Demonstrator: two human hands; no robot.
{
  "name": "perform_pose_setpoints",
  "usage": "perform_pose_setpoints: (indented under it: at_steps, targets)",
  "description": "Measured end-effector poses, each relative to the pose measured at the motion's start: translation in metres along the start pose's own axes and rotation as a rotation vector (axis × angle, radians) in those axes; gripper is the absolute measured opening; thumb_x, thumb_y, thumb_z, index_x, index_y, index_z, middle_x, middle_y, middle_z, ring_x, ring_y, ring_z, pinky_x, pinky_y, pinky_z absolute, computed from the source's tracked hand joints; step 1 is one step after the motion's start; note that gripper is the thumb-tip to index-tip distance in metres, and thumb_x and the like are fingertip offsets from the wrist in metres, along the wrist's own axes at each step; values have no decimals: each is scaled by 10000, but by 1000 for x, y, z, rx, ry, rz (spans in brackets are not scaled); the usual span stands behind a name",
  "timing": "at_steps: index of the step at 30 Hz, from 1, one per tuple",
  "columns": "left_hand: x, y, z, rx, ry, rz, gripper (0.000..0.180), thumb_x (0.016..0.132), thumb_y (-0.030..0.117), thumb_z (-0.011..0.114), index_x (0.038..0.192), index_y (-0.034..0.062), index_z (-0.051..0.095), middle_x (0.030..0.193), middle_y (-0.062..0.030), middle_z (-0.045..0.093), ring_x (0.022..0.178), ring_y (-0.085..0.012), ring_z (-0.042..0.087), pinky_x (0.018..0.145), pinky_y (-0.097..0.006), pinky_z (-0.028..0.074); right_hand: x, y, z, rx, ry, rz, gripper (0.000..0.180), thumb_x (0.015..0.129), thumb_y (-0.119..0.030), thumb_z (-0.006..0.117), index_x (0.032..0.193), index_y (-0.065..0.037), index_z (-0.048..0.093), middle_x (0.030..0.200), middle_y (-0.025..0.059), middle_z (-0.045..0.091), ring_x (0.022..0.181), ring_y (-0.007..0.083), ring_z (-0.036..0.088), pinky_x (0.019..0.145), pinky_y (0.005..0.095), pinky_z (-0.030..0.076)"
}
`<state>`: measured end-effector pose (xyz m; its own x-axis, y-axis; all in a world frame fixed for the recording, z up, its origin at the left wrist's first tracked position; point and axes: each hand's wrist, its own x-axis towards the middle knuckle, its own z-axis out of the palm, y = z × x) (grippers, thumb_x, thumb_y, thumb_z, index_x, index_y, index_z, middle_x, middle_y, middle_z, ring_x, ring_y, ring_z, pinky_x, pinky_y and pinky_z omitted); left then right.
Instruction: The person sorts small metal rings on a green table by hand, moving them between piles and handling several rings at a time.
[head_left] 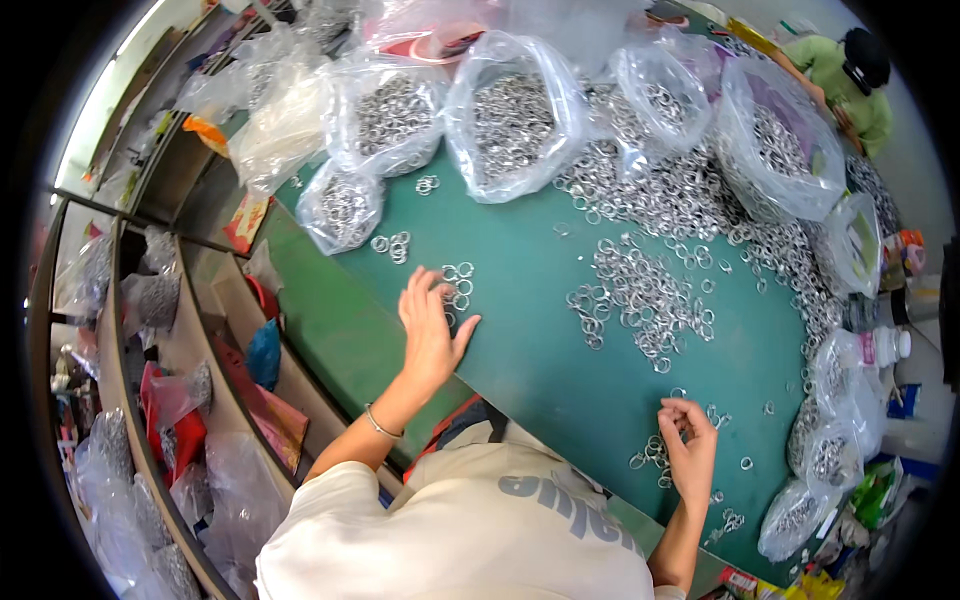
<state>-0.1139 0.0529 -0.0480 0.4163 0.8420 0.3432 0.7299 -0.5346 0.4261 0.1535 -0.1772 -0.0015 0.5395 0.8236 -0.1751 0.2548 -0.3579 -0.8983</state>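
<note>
Small metal rings [645,295] are shown scattered over a green table [540,370], with the densest loose heap lying between the two hands and a wider drift reaching toward the far right edge. The left hand [430,330] is laid flat, fingers spread and released, beside a small neat cluster of rings [457,285] at its fingertips; nothing is gripped by it. The right hand [690,445] is curled, its fingertips pinched over a few rings [655,455] near the table's near edge; whether a ring is actually held between the fingers cannot be told.

Further small groups of rings [392,245] are set out near the clear plastic bags [515,115] of rings lined up along the far side. More filled bags [825,450] are seen at the right, and a bracelet [380,425] is worn on the left wrist. Another person in a green top [845,85] is seated at the far right corner.

Each ring is judged to be light, stiff and smooth, so it is likely to slide on the table and to slip from a loose pinch. It is best taken by its rim between thumb and fingertip, or hooked through its opening. Several can be swept together under a flat palm. The filled bags are judged heavy and slack, best lifted from beneath.
</note>
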Motion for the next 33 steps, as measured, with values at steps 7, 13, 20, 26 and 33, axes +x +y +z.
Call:
perform_pose_setpoints:
  at_steps: [7,13,20,26,33]
  targets:
    - [32,18,11,21,-201,134,522,761,161,717,1228,83,499,1401,-143,347,1346,-403,249,1042,-648,182,91,-15,40,-630,146,-264,714,638,-193,820,1273,-113,504,1424,182,295,1280,406,303,1051,503,255]
    - [59,87,37,-328,-472,330,753,710,153,761,1361,99,388,1436,-175,309,1350,-403,250,1092,-509,237,97,0,50,-611,133,-454,447,658,-71,765,1072,-74,597,1229,142,463,1132,365,433,937,440,377]
    - [90,110,75,-373,-571,452,538,721,51,724,1217,98,521,1332,-162,385,1161,-354,441,947,-412,413,105,-2,17,-291,279,-399,141,781,96,577,884,9,618,858,114,580,673,211,566,583,278,468]
    - [72,97,81,-536,-673,470,468,723,54,716,1159,97,552,1297,-147,400,1076,-323,472,873,-385,431,98,-11,-5,-388,147,-333,545,693,-157,780,1188,-67,571,1199,151,529,1066,310,501,950,406,401]
    - [68,116,75,-245,-402,677,436,729,107,712,1133,102,548,1245,-139,448,1075,-310,484,865,-392,421,96,11,19,-687,81,-543,443,710,-120,740,1123,-85,583,1142,94,525,1069,306,473,875,442,389]
